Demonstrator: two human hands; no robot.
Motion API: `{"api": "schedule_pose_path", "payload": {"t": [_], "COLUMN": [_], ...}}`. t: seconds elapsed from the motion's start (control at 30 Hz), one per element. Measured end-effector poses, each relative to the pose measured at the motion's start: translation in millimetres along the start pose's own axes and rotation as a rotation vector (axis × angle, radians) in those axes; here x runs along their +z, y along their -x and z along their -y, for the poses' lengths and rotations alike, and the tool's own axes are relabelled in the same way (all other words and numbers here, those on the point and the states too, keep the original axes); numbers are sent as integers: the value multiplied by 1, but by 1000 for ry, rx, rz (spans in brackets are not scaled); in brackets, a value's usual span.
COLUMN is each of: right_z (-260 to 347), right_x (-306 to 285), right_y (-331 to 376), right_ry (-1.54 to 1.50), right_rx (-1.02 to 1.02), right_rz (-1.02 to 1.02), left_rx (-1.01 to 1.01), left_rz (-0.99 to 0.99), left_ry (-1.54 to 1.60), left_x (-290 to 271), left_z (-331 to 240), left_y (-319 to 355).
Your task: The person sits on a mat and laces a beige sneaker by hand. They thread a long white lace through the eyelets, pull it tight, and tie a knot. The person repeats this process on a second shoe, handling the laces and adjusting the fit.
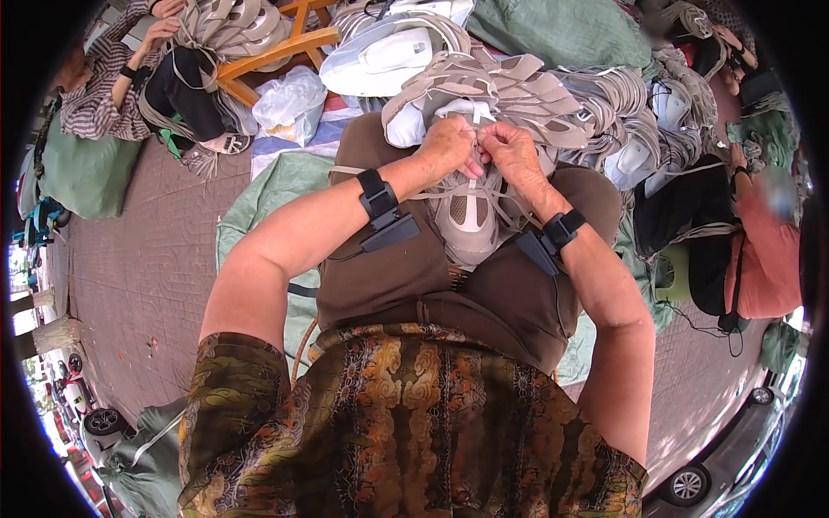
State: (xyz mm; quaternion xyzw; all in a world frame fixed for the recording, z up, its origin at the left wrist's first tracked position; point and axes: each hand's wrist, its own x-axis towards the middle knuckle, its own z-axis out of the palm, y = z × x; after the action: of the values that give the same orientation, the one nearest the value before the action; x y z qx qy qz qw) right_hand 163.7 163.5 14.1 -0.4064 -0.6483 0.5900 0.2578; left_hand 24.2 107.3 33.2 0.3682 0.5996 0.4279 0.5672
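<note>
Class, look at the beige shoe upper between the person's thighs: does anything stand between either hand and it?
Nothing visible does. The left hand and right hand meet at the lacing end of the beige shoe upper; what their fingertips pinch is too small to tell.

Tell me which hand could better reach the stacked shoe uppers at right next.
Likely the right hand: it is nearer the stacked shoe uppers, while the left hand would have to cross it. Both are at the lap's shoe upper.
</note>
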Motion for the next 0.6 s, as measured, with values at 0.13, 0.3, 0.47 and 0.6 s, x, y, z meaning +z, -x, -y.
{"api": "schedule_pose_path", "payload": {"t": [0.13,0.3,0.47,0.6], "right_z": [-1,-7,-5,-4], "right_x": [-3,-3,-4,-1], "right_y": [3,2,6,7], "right_ry": [-26,-61,-83,-80], "right_rx": [37,3,-25,-14], "right_rz": [9,18,33,4], "left_rx": [49,24,-28,2], "left_rz": [-6,9,46,82], "left_ry": [-72,-57,-31,-15], "left_x": [4,4,2,-1], "left_z": [3,0,-4,4], "left_y": [2,6,7,3]}}
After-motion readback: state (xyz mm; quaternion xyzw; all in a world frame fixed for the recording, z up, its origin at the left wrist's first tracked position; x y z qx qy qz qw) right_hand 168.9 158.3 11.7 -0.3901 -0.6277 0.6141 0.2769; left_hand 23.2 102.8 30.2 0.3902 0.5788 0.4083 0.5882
